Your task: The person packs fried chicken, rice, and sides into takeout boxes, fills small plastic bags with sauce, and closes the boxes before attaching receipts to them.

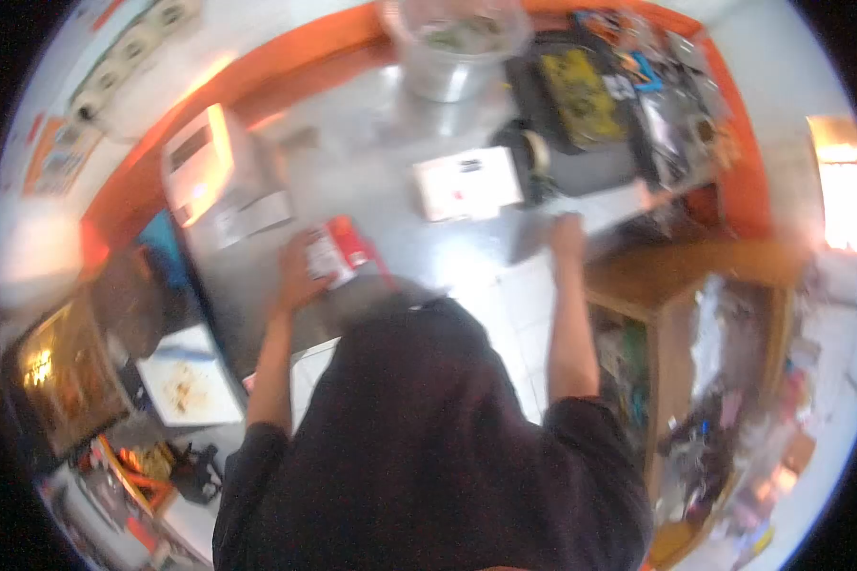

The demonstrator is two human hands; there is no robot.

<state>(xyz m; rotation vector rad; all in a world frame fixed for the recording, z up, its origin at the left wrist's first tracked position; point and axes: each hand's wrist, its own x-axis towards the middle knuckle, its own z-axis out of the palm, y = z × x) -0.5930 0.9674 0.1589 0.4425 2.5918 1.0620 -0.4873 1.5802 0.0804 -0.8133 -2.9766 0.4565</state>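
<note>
My left hand [303, 271] rests at the left part of the grey counter [352, 147], against a red and white packet [333, 253]; its fingers reach over the packet's left side, and blur hides how firmly they hold it. My right hand [568, 233] is at the counter's front edge on the right, blurred, with its fingers hard to make out. Left of and beyond it lies a white box or sheet [468, 184] with small dark and red marks. A dark roll of tape [531, 157] stands beside its right end.
A white machine [209, 162] stands at the back left. At the back are a clear bucket [452, 43] and a black tray [581, 162] with a yellow packet [581, 95]. A wooden shelf [671, 371] stands right of my right arm.
</note>
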